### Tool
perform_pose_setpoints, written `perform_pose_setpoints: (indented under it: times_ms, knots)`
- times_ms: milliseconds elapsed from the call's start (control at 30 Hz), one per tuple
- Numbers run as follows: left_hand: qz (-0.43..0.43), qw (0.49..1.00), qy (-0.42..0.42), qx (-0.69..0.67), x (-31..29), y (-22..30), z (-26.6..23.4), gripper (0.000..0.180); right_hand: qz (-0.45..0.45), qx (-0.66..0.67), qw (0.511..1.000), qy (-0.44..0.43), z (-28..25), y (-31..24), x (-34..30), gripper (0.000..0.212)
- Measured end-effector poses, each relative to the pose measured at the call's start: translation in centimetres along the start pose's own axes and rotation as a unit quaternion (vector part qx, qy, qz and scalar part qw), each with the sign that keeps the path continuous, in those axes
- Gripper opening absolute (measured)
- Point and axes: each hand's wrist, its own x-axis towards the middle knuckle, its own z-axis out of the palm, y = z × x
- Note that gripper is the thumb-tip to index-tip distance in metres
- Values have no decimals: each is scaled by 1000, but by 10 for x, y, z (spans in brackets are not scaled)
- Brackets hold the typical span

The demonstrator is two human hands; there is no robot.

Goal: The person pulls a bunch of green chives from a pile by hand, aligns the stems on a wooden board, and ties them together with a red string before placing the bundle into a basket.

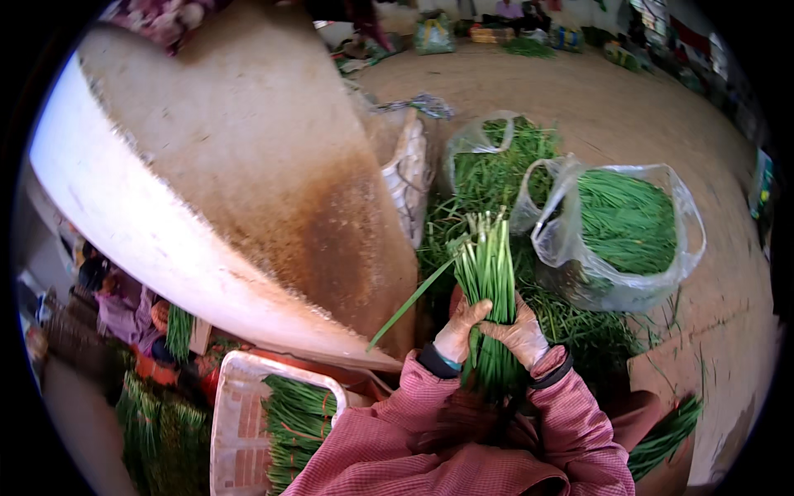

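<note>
A thick bunch of garlic chives (488, 269) stands upright before me, its pale stem ends uppermost and its green leaves hanging toward my lap. My left hand (461, 331), in a thin glove, is closed round the bunch from the left. From the right, my gloved right hand (521, 335) grips it too, its thumb across the stems. One long leaf (413, 304) sticks out to the lower left. Just beyond my hands lies a heap of loose green leaves (571, 322), partly hidden by them.
A clear plastic bag (691, 236) full of chives stands right of the heap, another bag (484, 136) behind it. A stained wall-like slab (248, 140) rises at left. Below it, a pale crate (236, 413) holds tied bundles. More chives (666, 438) lie lower right. A person (124, 310) sits far left.
</note>
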Motion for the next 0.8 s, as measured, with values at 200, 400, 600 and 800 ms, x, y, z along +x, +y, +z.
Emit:
perform_pose_setpoints:
  times_ms: [200, 400, 600, 800]
  knots:
    - [-287, 934, -150, 153, -47, -72, 2, 57, 2, 303, 925, 228, -17, 23, -64, 44]
    - [-366, 851, -247, 284, -57, -43, -25, 41, -158, 243, 920, 263, -78, 2, -84, 76]
    - [-160, 770, -212, 580, -55, -16, -40, 44, -130, -203, 958, 158, -120, -1, -109, 36]
    - [58, 654, -207, 726, -52, -6, -10, 63, -44, 143, 869, 472, -171, 45, -132, 19]
